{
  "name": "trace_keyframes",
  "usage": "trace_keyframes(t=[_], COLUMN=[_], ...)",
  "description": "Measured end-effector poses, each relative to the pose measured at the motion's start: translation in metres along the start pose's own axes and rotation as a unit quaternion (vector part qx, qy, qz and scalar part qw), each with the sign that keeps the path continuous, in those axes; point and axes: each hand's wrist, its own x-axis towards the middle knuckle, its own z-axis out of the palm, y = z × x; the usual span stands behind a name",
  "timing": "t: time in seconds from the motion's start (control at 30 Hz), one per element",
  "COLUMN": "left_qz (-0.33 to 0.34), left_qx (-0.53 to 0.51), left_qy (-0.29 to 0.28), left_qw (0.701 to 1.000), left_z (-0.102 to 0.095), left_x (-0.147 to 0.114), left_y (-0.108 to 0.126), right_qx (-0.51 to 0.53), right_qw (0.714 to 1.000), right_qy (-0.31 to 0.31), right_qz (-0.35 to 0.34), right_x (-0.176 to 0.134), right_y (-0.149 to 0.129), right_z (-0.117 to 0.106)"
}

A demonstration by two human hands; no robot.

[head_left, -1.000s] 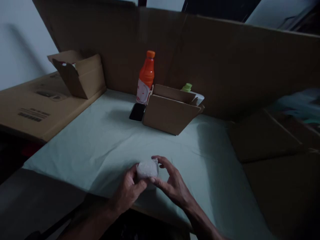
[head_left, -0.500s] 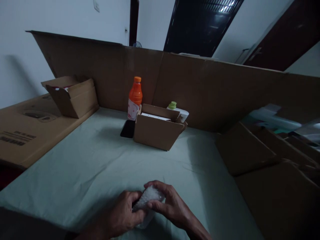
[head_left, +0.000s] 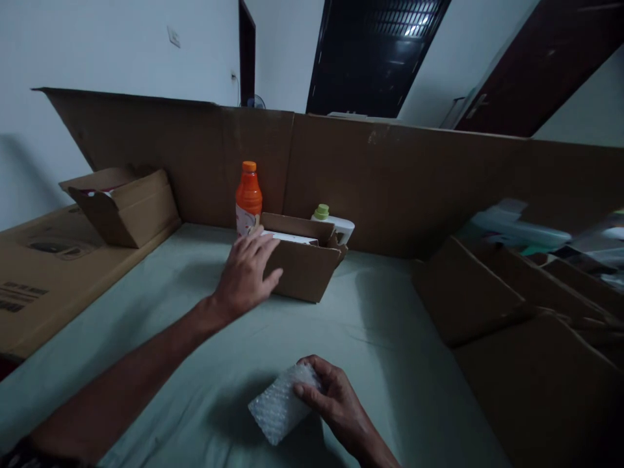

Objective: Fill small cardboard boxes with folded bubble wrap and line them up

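A small bundle of clear bubble wrap is pinched between the thumb and fingers of my right hand, low over the cloth near the front. What the wrap may contain cannot be made out. My left hand is stretched forward with its fingers spread and nothing in them. It is nearest to the small open cardboard box, in front of its left end; whether it touches the box cannot be told. White flat contents show inside that box. Behind the fingers stands an orange bottle with a white label, partly covered.
A white bottle with a green cap is behind the small box. Another open carton sits on a large flat carton at left. Open boxes with plastic items line the right. A tall cardboard panel borders the back.
My left hand has let go of the bubble wrap and moved forward to the small box, its fingers opening. My right hand keeps the bundle. The view has shifted slightly.
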Motion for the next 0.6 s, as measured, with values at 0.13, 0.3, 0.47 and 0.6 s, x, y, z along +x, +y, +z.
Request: trace_keyframes(t=[0.13, 0.3, 0.47, 0.6], left_qz=[-0.039, -0.008, 0.033, 0.037], left_qx=[0.055, 0.018, -0.029, -0.051], left_qy=[-0.089, -0.14, -0.093, -0.086], left_qw=[0.994, 0.99, 0.995, 0.994], left_z=[0.02, 0.017, -0.022, -0.064], left_x=[0.048, 0.037, -0.027, -0.076], left_y=[-0.03, -0.038, -0.013, 0.015], right_qx=[-0.008, -0.034, -0.085, -0.133], right_qw=[1.0, 0.998, 0.995, 0.985], right_qy=[0.017, 0.04, -0.022, -0.051], right_qz=[-0.01, -0.042, -0.056, -0.101], right_x=[-0.002, -0.013, -0.042, -0.067], right_y=[0.001, -0.015, -0.047, -0.079], right_z=[-0.004, -0.017, -0.035, -0.047])
